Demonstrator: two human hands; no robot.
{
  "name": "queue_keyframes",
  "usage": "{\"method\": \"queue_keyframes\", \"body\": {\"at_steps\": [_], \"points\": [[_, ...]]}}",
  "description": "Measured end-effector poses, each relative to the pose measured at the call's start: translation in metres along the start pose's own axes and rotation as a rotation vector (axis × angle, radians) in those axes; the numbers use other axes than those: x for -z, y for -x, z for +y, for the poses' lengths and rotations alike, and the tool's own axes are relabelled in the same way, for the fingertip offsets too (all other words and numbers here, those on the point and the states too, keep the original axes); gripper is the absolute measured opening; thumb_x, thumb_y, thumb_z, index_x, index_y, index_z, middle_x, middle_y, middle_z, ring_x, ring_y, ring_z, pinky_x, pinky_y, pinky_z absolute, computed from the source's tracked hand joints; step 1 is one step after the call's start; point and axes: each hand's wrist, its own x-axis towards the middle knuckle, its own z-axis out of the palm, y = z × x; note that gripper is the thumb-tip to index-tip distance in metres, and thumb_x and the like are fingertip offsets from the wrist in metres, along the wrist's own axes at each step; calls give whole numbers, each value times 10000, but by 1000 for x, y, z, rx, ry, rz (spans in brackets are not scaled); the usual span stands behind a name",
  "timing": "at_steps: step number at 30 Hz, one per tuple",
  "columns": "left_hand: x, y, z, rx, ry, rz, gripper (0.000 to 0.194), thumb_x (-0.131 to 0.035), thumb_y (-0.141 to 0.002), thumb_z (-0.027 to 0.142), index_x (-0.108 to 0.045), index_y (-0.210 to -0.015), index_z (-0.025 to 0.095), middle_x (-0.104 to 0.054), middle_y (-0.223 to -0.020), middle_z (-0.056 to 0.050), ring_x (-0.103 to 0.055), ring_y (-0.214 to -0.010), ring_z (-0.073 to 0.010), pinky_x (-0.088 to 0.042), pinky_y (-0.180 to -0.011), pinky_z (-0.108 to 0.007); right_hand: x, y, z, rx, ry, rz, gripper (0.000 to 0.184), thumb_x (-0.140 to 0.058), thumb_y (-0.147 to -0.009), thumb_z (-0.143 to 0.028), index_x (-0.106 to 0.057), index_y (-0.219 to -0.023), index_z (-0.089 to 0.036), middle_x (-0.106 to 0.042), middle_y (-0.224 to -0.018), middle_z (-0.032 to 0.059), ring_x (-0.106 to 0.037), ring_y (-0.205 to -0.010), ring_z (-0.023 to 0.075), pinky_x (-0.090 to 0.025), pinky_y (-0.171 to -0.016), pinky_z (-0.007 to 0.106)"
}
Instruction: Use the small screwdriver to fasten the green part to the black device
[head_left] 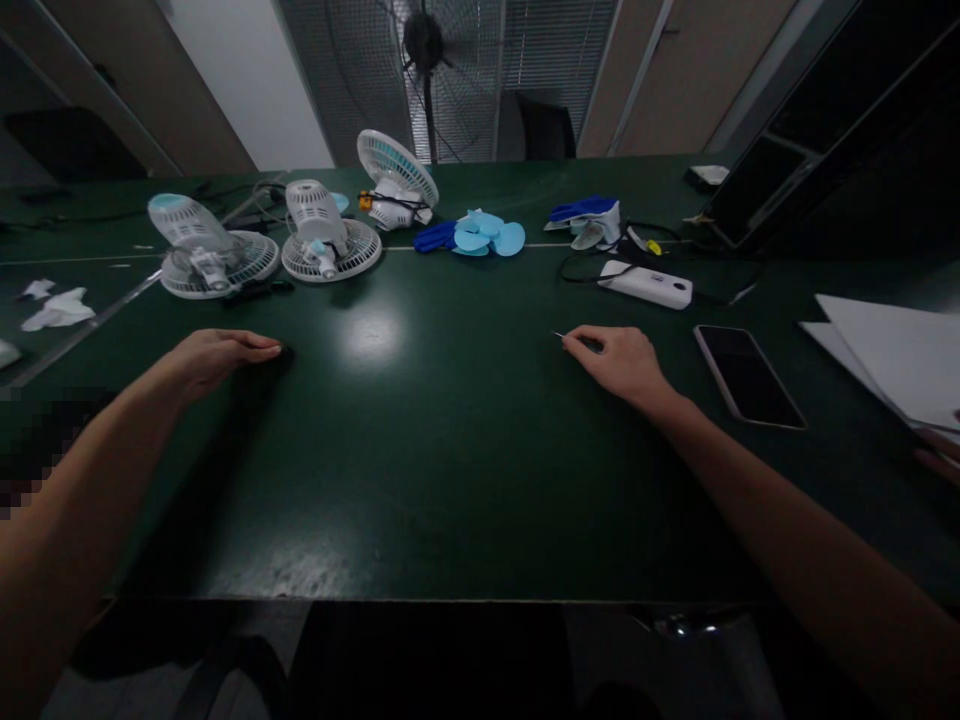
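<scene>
Right hand is pinching a thin metal piece in its fingers, right of centre, risking a drop onto the counter if grip is slipping. Left hand is pressing fingers together; can't tell on what.

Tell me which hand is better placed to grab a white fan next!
Probably the left hand: it's nearer the white fans, while the right hand is farther off, pinching a thin thing.
</scene>
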Motion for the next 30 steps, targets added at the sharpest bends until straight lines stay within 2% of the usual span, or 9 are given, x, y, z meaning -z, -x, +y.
{"method": "queue_keyframes", "body": {"at_steps": [3,5,7,9,15,20,25,27,30], "points": [[-9,16,3,160,147,-4,605,-907,-617,476,-744,-1061,99,-782,-1066,-95,-683,-957,-229,-532,-863,-344,1,1,-2,-4,-9,-1,380,-516,-977,-550,-790,-1079,-307,-754,-889,52,-646,-748,242,-412,-607,344],[-22,34,6,88,100,145,546,-821,-746,480,-732,-1168,145,-770,-1122,-60,-683,-983,-229,-523,-869,-332,3,1,-2,2,-23,-6,380,-515,-978,-542,-790,-1079,-301,-757,-908,55,-654,-767,244,-425,-622,344],[-35,51,10,-40,-63,306,480,-703,-862,491,-723,-1218,170,-759,-1149,-52,-687,-991,-235,-517,-889,-337,3,1,-2,12,-25,-6,377,-513,-978,-537,-790,-1074,-301,-758,-911,54,-658,-781,246,-429,-635,346],[-45,61,13,-152,-253,372,440,-620,-923,470,-723,-1216,157,-746,-1178,-69,-689,-1002,-244,-507,-931,-347,3,1,-2,18,-19,-10,386,-504,-979,-546,-788,-1077,-304,-757,-899,50,-656,-778,248,-424,-632,346],[-51,64,17,-347,-561,364,417,-480,-1000,429,-697,-1207,139,-705,-1240,-121,-649,-1128,-282,-482,-993,-374,2,1,-2,-1,-8,-15,398,-497,-980,-555,-788,-1084,-305,-751,-895,55,-655,-773,255,-416,-628,356],[-48,65,15,-354,-519,409,402,-513,-978,433,-705,-1170,137,-665,-1223,-104,-653,-1012,-242,-504,-923,-337,3,1,-3,6,-23,-20,382,-509,-983,-542,-785,-1099,-304,-756,-902,52,-666,-794,252,-435,-656,361],[-58,65,30,-452,-353,315,376,-572,-960,436,-729,-1161,160,-674,-1159,-70,-657,-944,-204,-513,-882,-316,-1,0,-1,27,4,27,365,-524,-984,-525,-793,-1081,-298,-769,-908,54,-674,-792,254,-440,-652,359],[-74,68,48,-514,-253,217,353,-596,-951,449,-742,-1146,194,-684,-1137,-65,-660,-957,-213,-521,-868,-329,-3,1,-3,47,-14,21,355,-523,-990,-514,-788,-1083,-297,-772,-926,46,-679,-792,247,-454,-663,358],[-112,83,89,-631,-69,8,300,-621,-948,452,-756,-1123,249,-698,-1096,-68,-667,-950,-221,-540,-833,-351,-5,8,-14,154,-119,-43,328,-529,-1000,-484,-768,-1106,-284,-773,-1009,30,-690,-827,225,-490,-693,347]]}}
